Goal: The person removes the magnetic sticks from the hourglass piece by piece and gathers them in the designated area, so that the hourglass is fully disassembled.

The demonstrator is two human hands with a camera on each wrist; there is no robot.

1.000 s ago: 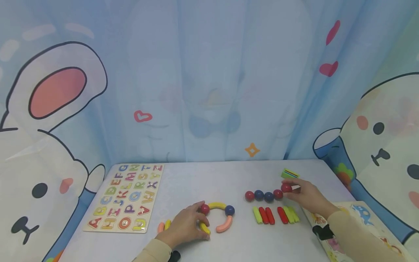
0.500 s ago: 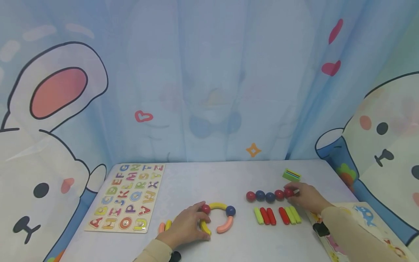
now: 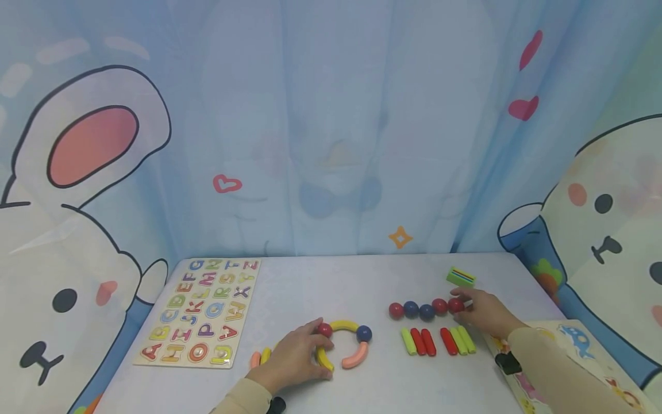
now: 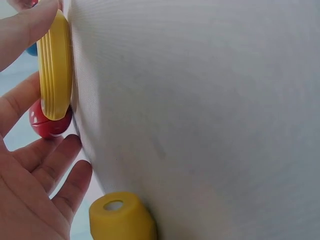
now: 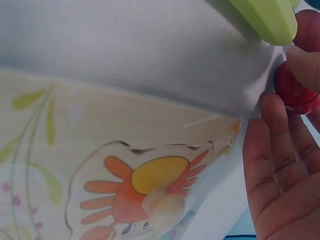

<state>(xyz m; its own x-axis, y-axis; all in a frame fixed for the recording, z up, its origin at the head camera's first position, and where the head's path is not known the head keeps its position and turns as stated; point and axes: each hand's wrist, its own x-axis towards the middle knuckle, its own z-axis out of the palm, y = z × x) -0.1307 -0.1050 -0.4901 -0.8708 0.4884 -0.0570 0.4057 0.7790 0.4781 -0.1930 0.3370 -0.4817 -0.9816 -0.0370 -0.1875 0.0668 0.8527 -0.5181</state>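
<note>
My left hand pinches a curved yellow stick between thumb and forefinger, low on the table. By its fingers, a red ball touches a second curved yellow stick. A blue ball and a curved pink stick follow round the ring. At the right, my right hand holds a red ball at the end of a row. Beside it sit another red ball, two blue balls and one more red ball. The right wrist view shows thumb and fingers round the held ball.
Straight red and lime-green sticks lie in two groups before the balls. A striped green block is behind. An alphabet board stands left, a picture board right. More sticks lie by my left wrist.
My right hand has come down and slightly right, bringing its red ball to the row's end. The neighbouring red ball has shifted slightly. My left hand stays nearly still.
</note>
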